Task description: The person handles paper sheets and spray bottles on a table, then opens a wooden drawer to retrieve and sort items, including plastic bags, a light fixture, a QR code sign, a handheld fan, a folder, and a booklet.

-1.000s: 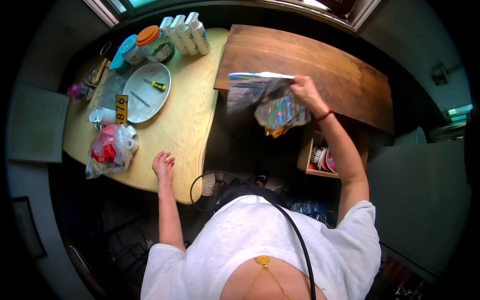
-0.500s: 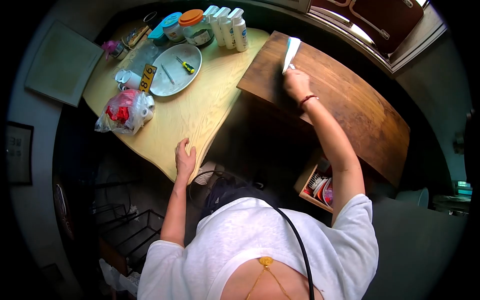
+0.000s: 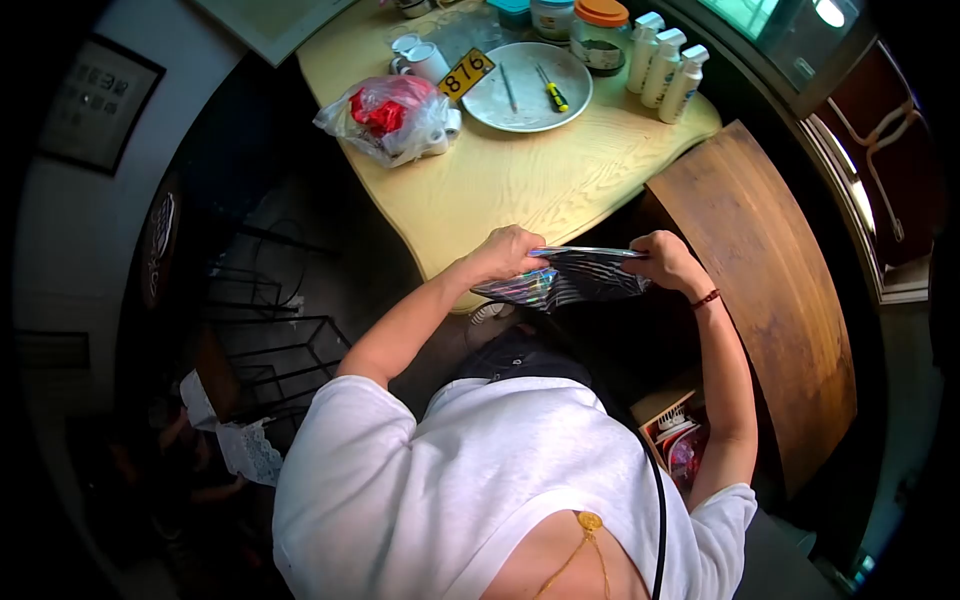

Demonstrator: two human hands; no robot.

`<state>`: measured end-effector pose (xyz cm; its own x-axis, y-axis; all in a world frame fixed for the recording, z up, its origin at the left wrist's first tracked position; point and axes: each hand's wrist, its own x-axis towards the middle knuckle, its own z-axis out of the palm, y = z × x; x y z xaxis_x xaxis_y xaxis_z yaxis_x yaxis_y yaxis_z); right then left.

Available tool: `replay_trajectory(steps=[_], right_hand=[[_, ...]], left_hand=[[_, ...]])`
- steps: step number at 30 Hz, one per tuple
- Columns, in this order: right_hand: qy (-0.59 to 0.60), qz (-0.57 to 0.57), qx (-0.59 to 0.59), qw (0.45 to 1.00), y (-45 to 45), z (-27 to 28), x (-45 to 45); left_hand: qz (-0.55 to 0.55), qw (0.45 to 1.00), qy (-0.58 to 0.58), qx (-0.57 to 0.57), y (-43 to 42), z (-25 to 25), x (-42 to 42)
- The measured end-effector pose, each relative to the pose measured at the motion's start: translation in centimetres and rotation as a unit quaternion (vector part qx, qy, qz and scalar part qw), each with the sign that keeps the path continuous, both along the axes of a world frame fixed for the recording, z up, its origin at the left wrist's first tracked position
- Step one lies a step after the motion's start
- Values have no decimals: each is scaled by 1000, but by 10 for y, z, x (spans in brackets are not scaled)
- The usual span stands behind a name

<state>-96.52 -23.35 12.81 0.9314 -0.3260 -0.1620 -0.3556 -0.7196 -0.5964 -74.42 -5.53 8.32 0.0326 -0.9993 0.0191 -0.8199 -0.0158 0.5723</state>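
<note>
In front of my body, a shiny black-and-silver striped bag (image 3: pixel 590 275) is stretched between both hands. It looks like thin, glossy film, and its upper edge runs nearly level from hand to hand. My left hand (image 3: pixel 508 253) pinches the left end of that edge, just over the near border of the pale wooden table (image 3: pixel 550 190). At the other end, my right hand (image 3: pixel 668 260) has its fingers closed on the right corner. The bag's lower part hangs over the dark gap between the table and the brown wooden surface (image 3: pixel 770 270). Whatever it contains, if anything, is hidden.
A round plate (image 3: pixel 535 105) carries a yellow-and-black screwdriver (image 3: pixel 553 92) and a thin tool. Nearby are a plastic bag with red contents (image 3: pixel 385 120), a white mug (image 3: pixel 425 63), jars and white bottles (image 3: pixel 680 90). An open drawer (image 3: pixel 665 405) sits low at right.
My right hand has come back from the brown surface with the shiny item. My left hand has left the table edge and taken the item's other end. The view has shifted.
</note>
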Motion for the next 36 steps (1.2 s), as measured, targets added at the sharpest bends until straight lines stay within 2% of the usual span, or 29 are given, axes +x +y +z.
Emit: replay_trajectory(steps=[2,3,4,5,6,7,9,12,15,16,19,21,22,23,25,28,29,30,31,34,36], right_hand=[[-70,-110,163,978,-14,-19,10],[-125,-180,226,949,-17,-33,20],[-217,-248,312,891,-15,-37,31],[-243,-275,281,886,-22,-55,38],[-241,-310,308,866,-19,-61,45],[-239,-345,334,844,-13,-66,50],[-180,-364,363,839,7,-86,56],[-94,-360,406,835,43,-116,48],[-56,-392,426,813,77,-134,24],[-54,-412,424,804,86,-141,12],[-53,-482,410,772,113,-170,-32],[-54,-529,399,747,135,-188,-58],[-48,-548,394,736,147,-195,-70],[-42,-568,391,723,159,-202,-80],[-45,-593,390,703,181,-212,-94],[-20,-622,352,699,210,-228,-106],[-13,-611,325,721,217,-244,-113],[-3,-610,295,735,230,-268,-128],[38,-611,223,758,240,-280,-136],[68,-627,151,762,254,-253,-131],[52,-674,109,728,258,-234,-131]], left_hand=[[11,983,154,95,4,-2,26],[46,977,162,134,6,4,39],[95,954,249,139,9,-5,55],[140,921,335,142,13,-13,72],[182,922,309,145,16,-5,87],[199,916,332,108,18,-43,116],[252,912,303,114,23,-72,158],[293,933,109,179,32,-113,208],[304,935,63,169,32,-143,236],[317,935,91,130,32,-142,238],[302,937,117,133,25,-147,255],[309,950,15,45,20,-175,273],[314,949,28,-22,20,-159,260],[301,953,29,-20,17,-161,259],[410,903,-88,92,11,-166,264],[409,893,-152,107,10,-165,260],[412,884,-173,138,8,-173,268],[366,899,-190,147,9,-176,276],[338,905,-215,147,6,-180,281],[342,887,-278,133,-3,-175,290],[345,883,-285,142,-9,-158,280]])
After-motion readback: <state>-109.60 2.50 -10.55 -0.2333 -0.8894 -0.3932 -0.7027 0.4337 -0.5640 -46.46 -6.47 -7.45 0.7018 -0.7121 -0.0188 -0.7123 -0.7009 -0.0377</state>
